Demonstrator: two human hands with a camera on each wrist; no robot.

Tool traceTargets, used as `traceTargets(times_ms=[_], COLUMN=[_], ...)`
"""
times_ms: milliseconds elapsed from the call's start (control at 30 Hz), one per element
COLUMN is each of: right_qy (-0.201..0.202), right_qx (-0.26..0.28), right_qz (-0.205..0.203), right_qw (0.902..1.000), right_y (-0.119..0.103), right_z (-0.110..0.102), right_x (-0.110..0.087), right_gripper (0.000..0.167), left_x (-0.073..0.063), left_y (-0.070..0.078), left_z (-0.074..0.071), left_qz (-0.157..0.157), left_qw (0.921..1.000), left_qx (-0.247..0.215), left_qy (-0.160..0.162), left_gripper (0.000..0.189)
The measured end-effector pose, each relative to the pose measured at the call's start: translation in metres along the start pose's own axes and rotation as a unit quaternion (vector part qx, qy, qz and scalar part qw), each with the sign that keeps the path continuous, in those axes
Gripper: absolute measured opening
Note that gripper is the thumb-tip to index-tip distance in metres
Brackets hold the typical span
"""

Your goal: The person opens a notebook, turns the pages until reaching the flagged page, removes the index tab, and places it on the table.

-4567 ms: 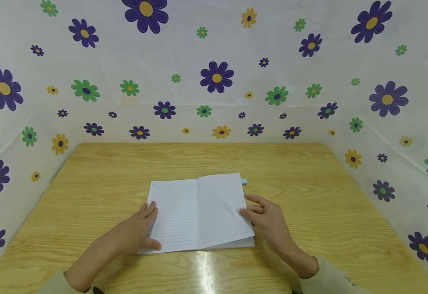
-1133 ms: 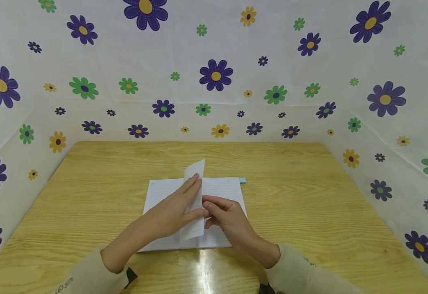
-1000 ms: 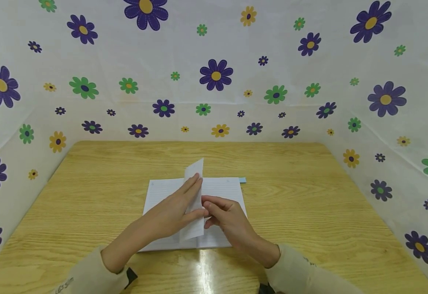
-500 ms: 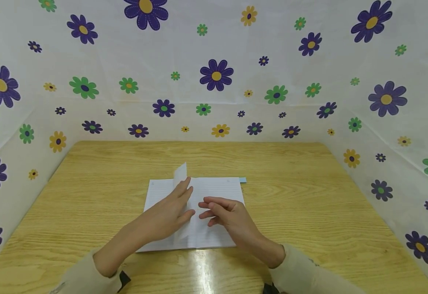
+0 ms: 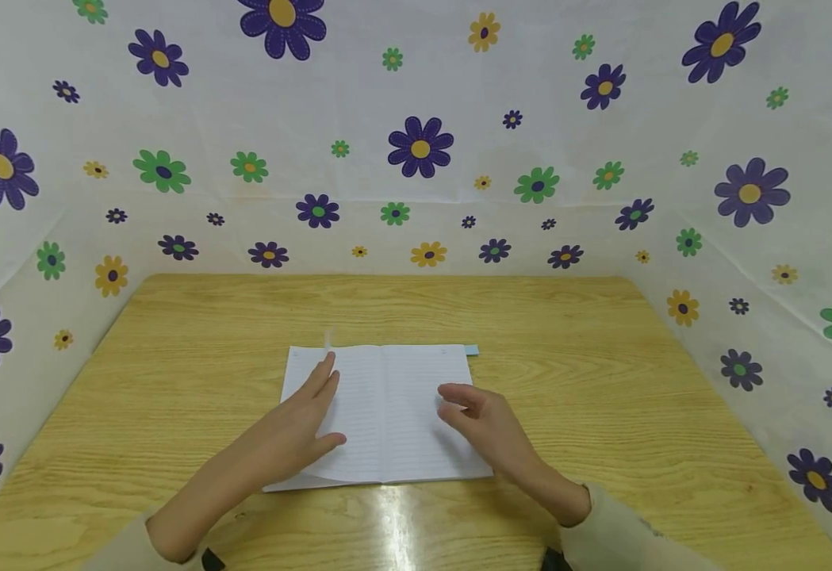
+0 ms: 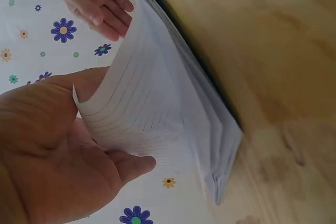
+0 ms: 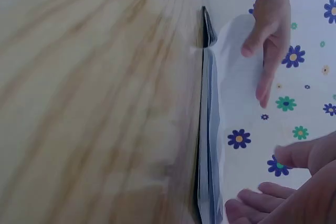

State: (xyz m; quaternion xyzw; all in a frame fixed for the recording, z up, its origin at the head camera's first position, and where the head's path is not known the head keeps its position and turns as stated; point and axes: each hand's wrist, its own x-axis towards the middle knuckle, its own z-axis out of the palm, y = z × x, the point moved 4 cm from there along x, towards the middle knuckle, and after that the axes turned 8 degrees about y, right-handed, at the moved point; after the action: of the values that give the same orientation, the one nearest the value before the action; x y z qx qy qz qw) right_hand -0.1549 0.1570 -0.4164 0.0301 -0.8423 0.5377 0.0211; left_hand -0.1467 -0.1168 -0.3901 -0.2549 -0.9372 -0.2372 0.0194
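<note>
An open lined notebook [image 5: 416, 444] lies on the wooden table, its white pages spread to both sides. Over the left half, my left hand [image 5: 290, 432] has its fingers extended against a turning page. That page [image 6: 142, 98] curves up off the stack in the left wrist view, lying against the palm side of the fingers. My right hand [image 5: 497, 432] hovers by the right page, fingers loosely bent and holding nothing. In the right wrist view the raised page [image 7: 239, 61] stands between the notebook and my left hand.
A light blue tab [image 5: 471, 350] sticks out at the notebook's upper right edge. The wooden table [image 5: 587, 357] is bordered at the back and sides by white cloth [image 5: 358, 95] printed with flowers.
The page has swung from upright at the middle over to the left, with my left hand moving along. My right hand has let go of it and drawn back to the right.
</note>
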Motion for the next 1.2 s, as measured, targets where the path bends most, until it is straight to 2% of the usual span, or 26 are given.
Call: traceTargets(times_ms=[100,167,333,500,600,767,833,933,1067,1200], right_qy=[0.006,0.001,-0.025,-0.045,-0.061,-0.072,-0.070,-0.072,-0.077,-0.080], right_qx=[-0.089,-0.121,-0.152,-0.176,-0.192,-0.211,-0.225,-0.256,-0.297,-0.318], right_qz=[-0.029,-0.042,-0.050,-0.045,-0.052,-0.070,-0.072,-0.075,-0.089,-0.099], right_qw=[0.9956,0.9918,0.9867,0.9823,0.9782,0.9724,0.9692,0.9610,0.9476,0.9395], right_y=[0.003,0.005,0.007,0.010,0.013,0.017,0.017,0.017,0.015,0.011], right_z=[-0.006,-0.008,-0.011,-0.013,-0.012,-0.011,-0.011,-0.009,-0.007,-0.008], right_x=[-0.002,-0.004,-0.008,-0.010,-0.012,-0.013,-0.012,-0.012,-0.013,-0.015], right_gripper=[0.045,0.053,0.068,0.075,0.077,0.077,0.077,0.080,0.084,0.084], left_x=[-0.005,-0.009,-0.018,-0.023,-0.024,-0.019,-0.015,-0.013,-0.014,-0.015], left_y=[-0.003,-0.005,-0.015,-0.027,-0.029,-0.025,-0.022,-0.019,-0.020,-0.020], left_z=[-0.001,-0.001,0.004,0.012,0.015,0.016,0.018,0.022,0.028,0.030], left_qz=[-0.001,-0.002,-0.016,-0.035,-0.028,0.019,0.039,0.043,0.020,0.004], left_qw=[0.9998,0.9996,0.9983,0.9964,0.9963,0.9968,0.9962,0.9948,0.9924,0.9909], left_qx=[0.018,0.027,0.055,0.071,0.073,0.069,0.064,0.047,0.034,0.037], left_qy=[0.009,0.012,0.005,-0.028,-0.036,-0.034,-0.045,-0.080,-0.117,-0.129], left_gripper=[0.088,0.090,0.093,0.091,0.088,0.084,0.079,0.072,0.068,0.066])
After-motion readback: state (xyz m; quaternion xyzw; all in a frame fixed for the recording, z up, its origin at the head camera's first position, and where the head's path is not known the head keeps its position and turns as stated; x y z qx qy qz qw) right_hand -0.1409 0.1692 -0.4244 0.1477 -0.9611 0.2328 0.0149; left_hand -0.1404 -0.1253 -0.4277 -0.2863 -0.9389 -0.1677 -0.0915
